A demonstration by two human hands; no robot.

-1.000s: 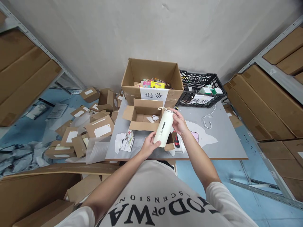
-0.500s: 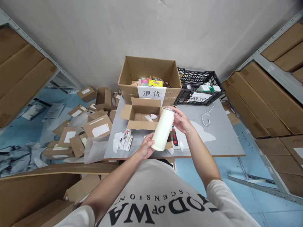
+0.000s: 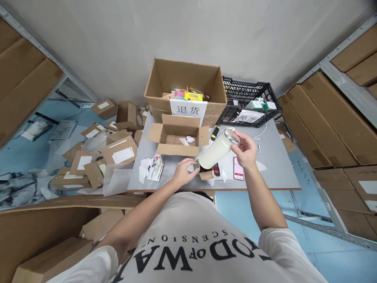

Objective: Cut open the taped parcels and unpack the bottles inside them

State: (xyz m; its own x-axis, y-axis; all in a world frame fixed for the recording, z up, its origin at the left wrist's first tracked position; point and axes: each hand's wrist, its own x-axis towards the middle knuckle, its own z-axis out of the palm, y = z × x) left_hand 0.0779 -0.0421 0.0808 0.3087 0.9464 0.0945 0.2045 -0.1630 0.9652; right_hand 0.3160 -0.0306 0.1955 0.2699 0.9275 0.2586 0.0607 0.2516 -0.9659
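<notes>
Over the near edge of the grey table (image 3: pixel 273 165), in the head view, the person holds a white cylindrical bottle (image 3: pixel 214 153) tilted, its shiny metal cap (image 3: pixel 231 136) pointing up and to the right. The right hand (image 3: pixel 246 148) grips the bottle at its capped end, fingers wrapped about the neck. The left hand (image 3: pixel 184 173) is closed about the bottle's lower end, where something small and dark green shows between the fingers; what it is cannot be made out. The bottle's base is hidden behind that hand.

Just behind the bottle stands a small open carton (image 3: pixel 176 135) with a scrap of white paper inside. Beyond it, a large open box (image 3: pixel 185 88) carries a white label with two Chinese characters and holds colourful packets, only their tops showing over the rim. To its right sits a black plastic crate (image 3: pixel 250 104) with a second label, partly cut off by the crate's edge and hard to read.

A phone with a pink screen (image 3: pixel 238 169) lies on the table beside the right wrist. A red-and-black tool (image 3: pixel 216 169) is mostly hidden under the bottle. Crumpled paper (image 3: pixel 150 171) lies left of the left hand. Flat cardboard parcels (image 3: pixel 97 153) litter the floor to the left. Shelves of brown boxes (image 3: pixel 332 125) are cut off at both sides.
</notes>
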